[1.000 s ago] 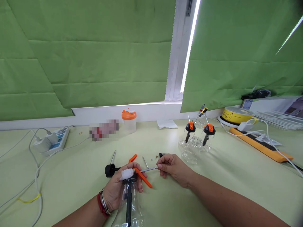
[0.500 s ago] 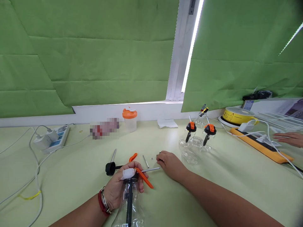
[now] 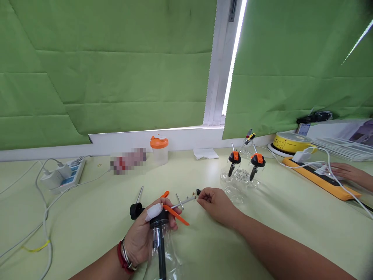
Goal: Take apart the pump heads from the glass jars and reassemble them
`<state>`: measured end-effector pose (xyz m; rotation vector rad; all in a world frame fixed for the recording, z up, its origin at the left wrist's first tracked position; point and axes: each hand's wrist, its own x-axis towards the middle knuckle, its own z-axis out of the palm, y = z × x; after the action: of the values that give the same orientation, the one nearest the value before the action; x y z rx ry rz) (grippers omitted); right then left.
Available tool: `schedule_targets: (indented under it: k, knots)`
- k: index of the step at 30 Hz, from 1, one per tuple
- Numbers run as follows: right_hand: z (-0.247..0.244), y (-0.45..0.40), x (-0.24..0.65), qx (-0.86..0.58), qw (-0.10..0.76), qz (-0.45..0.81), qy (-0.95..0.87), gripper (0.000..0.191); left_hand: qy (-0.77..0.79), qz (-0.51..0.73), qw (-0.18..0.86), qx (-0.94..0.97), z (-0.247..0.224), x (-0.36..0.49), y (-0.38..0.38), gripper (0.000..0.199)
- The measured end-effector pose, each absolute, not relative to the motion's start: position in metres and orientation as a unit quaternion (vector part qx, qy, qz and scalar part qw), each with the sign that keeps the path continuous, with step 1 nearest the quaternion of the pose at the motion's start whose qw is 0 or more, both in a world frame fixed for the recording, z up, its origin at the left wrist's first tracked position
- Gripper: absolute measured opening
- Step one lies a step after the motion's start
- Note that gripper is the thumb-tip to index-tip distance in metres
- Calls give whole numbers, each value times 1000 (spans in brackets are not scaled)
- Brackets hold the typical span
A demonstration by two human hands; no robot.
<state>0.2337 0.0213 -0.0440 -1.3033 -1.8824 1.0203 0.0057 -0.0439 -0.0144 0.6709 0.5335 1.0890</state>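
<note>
My left hand (image 3: 140,233) is closed around the neck of a clear bottle (image 3: 173,258), tilted with its top away from me. Its black top has an orange lever (image 3: 178,216), a thin metal tube (image 3: 186,201) pointing right, and a dark stem inside the bottle. White tape wraps my left thumb. My right hand (image 3: 218,203) has its fingertips pinched beside the tube's tip; what they hold is too small to make out. Beyond those fingers lie a small black part (image 3: 199,191) and tiny brass-coloured bits (image 3: 193,193). A loose metal rod (image 3: 178,197) lies behind the tube.
Left of the bottle lies another black pump top (image 3: 136,210), with an orange lever (image 3: 165,193) nearby. Several clear bottles (image 3: 241,175) stand at right, two with black-orange tops. Power strips (image 3: 317,181) with cables lie on both sides. Another person's hand (image 3: 349,173) is at far right.
My right hand has shifted slightly right and toward me, to the tube's tip. The small black part shows more fully. The bottle's top has turned, raising the tube's tip.
</note>
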Motion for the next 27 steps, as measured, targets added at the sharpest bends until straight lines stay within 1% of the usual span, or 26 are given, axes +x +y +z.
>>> schedule_targets:
  k: [2,4,5,7,8,10,13,16,19,21,24,27]
  knots:
    - [-39,11,236,-429,243,542,-681,20,245,543,754,278,-6,8,-48,14]
    - [-34,-1,235,-297,132,706,-629,42,257,571,736,255,1,10,-51,20]
    - [-32,-8,233,-229,100,764,-595,55,274,581,726,247,4,11,-52,24]
    - [-28,-18,227,-138,71,833,-530,75,321,601,691,241,7,12,-54,30]
    - [-27,-22,224,-119,72,852,-506,81,346,611,669,244,9,13,-54,32]
    - [-27,-26,218,-131,126,863,-472,82,386,631,620,264,10,13,-54,34]
    - [-25,-27,215,-207,244,843,-433,67,407,638,568,323,11,13,-54,32]
    - [-19,-28,217,-263,305,825,-396,52,426,588,541,425,7,12,-54,26]
    - [-11,-31,218,-307,324,811,-379,43,488,517,469,524,0,9,-54,25]
    - [-7,-35,217,-330,319,799,-388,42,522,490,433,547,-4,8,-55,30]
    - [-5,-39,215,-348,327,761,-440,47,531,492,430,540,-7,8,-55,35]
    - [-7,-41,214,-369,340,690,-521,55,517,519,442,517,-4,11,-56,36]
